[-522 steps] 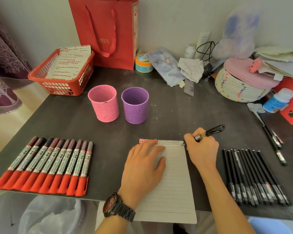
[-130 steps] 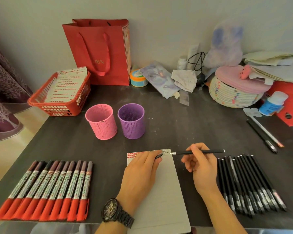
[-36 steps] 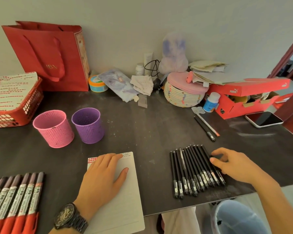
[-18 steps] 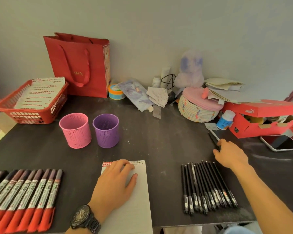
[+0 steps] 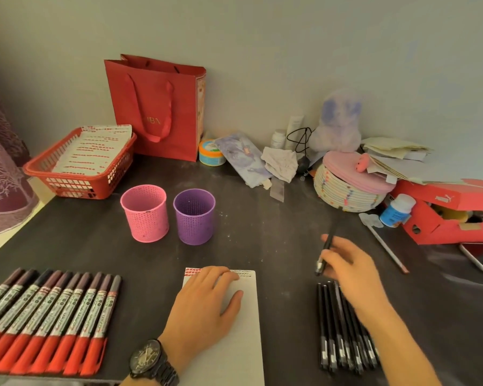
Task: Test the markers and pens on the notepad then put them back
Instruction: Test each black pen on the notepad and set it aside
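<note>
A: The right hand [image 5: 349, 271] hangs over the bench [image 5: 262, 218], fingers curled round one black pen [image 5: 324, 256]; the pen's long axis runs away from the person, its far end tipped a little to the right.

B: And the notepad [image 5: 246, 344] lies to that hand's left, just beside it; the pen's near end points roughly at the pad's top right corner; a short sweep left looks like all it needs, I'd say.

A: The left hand [image 5: 207, 305] lies flat on the pad, fingers straight, pinning it; the right is plainly nearer the row of black pens [image 5: 329, 330] under its wrist.

B: Over at far left, the markers [image 5: 50, 316] lie in their row, well apart from both hands; labels too blurred to read.

A: Readable bits; gold letters on the red bag [image 5: 156, 107] look like "IBA"; the Puma cat mark is on the red shoebox [image 5: 444, 199]; red print runs along the pad's top, illegible.
</note>
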A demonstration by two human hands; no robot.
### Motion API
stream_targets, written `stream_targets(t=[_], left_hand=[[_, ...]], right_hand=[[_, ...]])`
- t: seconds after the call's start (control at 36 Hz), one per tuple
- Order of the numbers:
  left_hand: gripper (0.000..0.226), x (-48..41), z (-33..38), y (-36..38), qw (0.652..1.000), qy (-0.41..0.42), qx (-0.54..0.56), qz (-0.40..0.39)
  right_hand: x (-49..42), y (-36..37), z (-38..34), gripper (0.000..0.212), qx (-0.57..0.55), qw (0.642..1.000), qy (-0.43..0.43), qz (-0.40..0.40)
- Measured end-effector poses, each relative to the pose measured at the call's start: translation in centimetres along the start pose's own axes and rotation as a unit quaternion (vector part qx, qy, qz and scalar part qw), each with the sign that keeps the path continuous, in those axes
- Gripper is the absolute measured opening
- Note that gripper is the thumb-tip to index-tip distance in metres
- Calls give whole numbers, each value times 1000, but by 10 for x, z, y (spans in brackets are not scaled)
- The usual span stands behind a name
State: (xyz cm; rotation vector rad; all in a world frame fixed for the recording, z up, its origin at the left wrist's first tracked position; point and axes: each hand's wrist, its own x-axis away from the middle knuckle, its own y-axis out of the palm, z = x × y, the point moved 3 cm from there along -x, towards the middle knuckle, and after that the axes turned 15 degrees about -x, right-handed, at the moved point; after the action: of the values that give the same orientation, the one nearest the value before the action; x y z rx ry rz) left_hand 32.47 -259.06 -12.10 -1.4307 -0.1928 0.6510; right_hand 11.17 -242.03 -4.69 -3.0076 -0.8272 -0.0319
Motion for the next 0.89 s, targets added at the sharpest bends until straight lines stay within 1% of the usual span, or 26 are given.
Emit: stream_targets(t=[0.08, 0.19, 0.25, 0.33, 0.39, 0.42, 0.5, 0.56, 0.72, 0.89], left_hand=[[55, 2, 3, -7, 1000, 0, 17, 6], [55, 4, 6, -14, 999, 23, 25, 35], [56, 4, 7, -16, 998, 43, 29, 44], [43, 2, 9, -16, 993, 95, 15, 70], [31, 2, 10, -15, 986, 130, -3, 101], [28, 2, 10, -14, 984, 138, -11, 111], [32, 1, 11, -13, 986, 132, -19, 101], [33, 1, 10, -12, 987, 128, -11, 93], [40, 0, 9, -14, 985, 130, -24, 109], [40, -1, 12, -17, 984, 133, -25, 112]], right_hand=[[37, 41, 11, 26, -80, 996, 8, -35], [66, 82, 36, 10, -129, 989, 37, -60], [75, 93, 44, 11, -153, 985, 43, -60], [82, 100, 50, 22, -117, 991, -3, -69], [84, 102, 53, 23, -93, 992, -14, -79], [85, 102, 54, 21, -86, 993, -21, -76], [86, 102, 52, 13, -84, 993, -48, -68], [87, 102, 53, 10, -94, 992, -50, -73], [85, 100, 58, 19, -104, 990, -40, -86], [85, 102, 61, 18, -125, 989, -39, -74]])
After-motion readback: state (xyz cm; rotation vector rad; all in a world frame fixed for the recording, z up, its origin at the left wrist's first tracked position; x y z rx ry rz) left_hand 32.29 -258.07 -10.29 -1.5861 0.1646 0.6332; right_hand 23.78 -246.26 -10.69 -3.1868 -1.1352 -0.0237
